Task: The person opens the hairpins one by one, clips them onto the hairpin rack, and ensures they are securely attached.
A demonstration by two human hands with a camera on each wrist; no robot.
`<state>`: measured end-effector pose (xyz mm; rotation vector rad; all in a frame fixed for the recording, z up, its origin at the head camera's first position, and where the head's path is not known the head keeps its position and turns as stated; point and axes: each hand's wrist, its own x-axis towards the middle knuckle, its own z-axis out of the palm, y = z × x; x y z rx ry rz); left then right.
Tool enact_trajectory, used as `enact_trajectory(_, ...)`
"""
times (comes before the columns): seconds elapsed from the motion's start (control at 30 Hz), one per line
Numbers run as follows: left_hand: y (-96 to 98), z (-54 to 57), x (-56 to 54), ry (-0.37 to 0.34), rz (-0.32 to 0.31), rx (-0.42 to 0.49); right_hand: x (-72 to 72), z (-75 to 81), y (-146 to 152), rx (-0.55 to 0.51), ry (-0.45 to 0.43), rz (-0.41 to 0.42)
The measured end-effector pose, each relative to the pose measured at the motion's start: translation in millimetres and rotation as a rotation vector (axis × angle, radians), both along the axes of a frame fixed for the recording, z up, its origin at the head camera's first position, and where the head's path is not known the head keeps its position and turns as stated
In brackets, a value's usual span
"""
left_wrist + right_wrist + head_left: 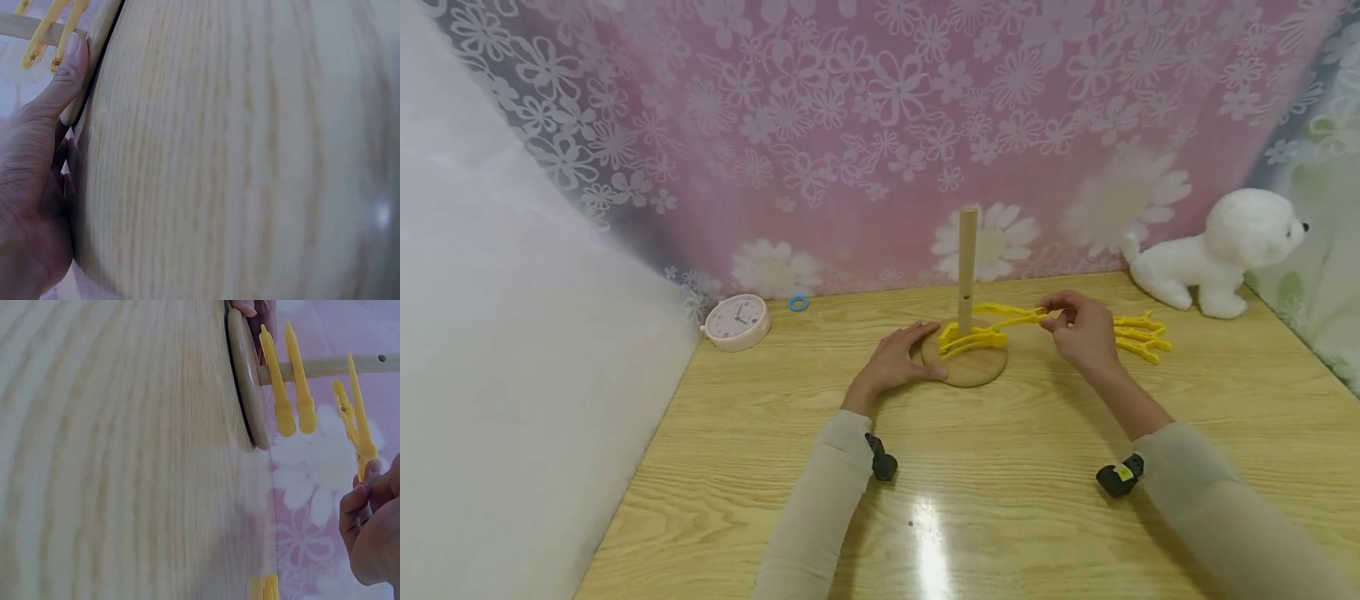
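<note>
A round wooden base carries an upright wooden post with a small hole in it. My left hand holds the base's left edge, its thumb lying on the top face. Low around the post sit two yellow plastic pieces, one above the other. Thumb and fingers of my right hand pinch another forked yellow plastic piece by its joined end. Its two prongs point at the post, above the lower pieces; the head view does not show clearly whether they touch the post.
More yellow pieces lie on the table just beyond my right hand. A white plush dog sits at the back right. To the back left are a pink clock and a blue ring. Flowered curtain hangs behind the table.
</note>
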<state>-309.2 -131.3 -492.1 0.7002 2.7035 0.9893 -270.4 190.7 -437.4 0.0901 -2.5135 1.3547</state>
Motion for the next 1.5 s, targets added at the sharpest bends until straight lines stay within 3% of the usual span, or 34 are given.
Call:
enact_trajectory(0.43, 2.6, -4.1, 3.0, 0.002, 0.003, 0.011, -15.4, -3.6, -29, -0.008, 0.03, 0.069)
enact_trajectory(1.5, 0.7, 1.3, 3.0, -0.009, 0.02, -0.008, -20.4, -3.0, -49, 0.003, 0.035, 0.137)
